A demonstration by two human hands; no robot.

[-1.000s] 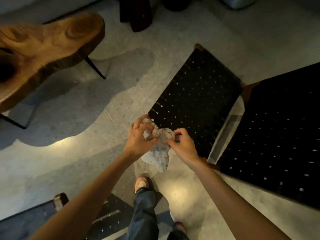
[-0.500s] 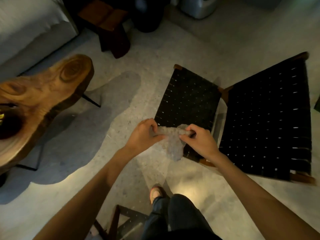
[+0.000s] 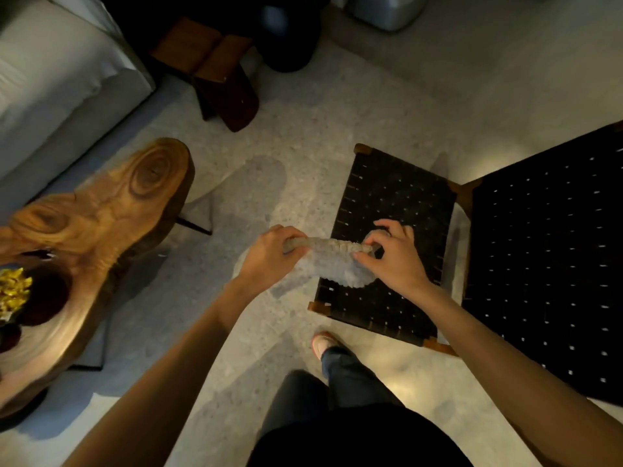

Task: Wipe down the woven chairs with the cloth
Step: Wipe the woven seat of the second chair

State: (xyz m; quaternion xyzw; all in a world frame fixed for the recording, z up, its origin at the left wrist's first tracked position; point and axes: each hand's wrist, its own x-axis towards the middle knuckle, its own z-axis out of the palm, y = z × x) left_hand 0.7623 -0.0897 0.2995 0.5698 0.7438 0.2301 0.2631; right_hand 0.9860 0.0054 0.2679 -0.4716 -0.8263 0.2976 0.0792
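Observation:
A pale grey cloth (image 3: 332,261) hangs stretched between my two hands, its upper edge rolled tight. My left hand (image 3: 271,256) grips its left end over the floor. My right hand (image 3: 391,256) pinches its right end above the near left part of the chair's black woven seat (image 3: 394,197). The seat has a brown wooden frame. To its right rises the same chair's black woven backrest (image 3: 553,257). The cloth's lower edge droops over the seat's left side; whether it touches the weave I cannot tell.
A live-edge wooden table (image 3: 97,224) stands at the left with a dark bowl (image 3: 20,294) of yellow pieces. Behind are a pale sofa (image 3: 60,79), a dark wooden stool (image 3: 219,69) and a dark round pot (image 3: 286,32). My legs and shoe (image 3: 323,343) stand before the chair.
My hands have drawn apart and pulled the bunched cloth out into a stretched strip. The view has lifted, so the chair sits farther off and the sofa and stool have come into sight.

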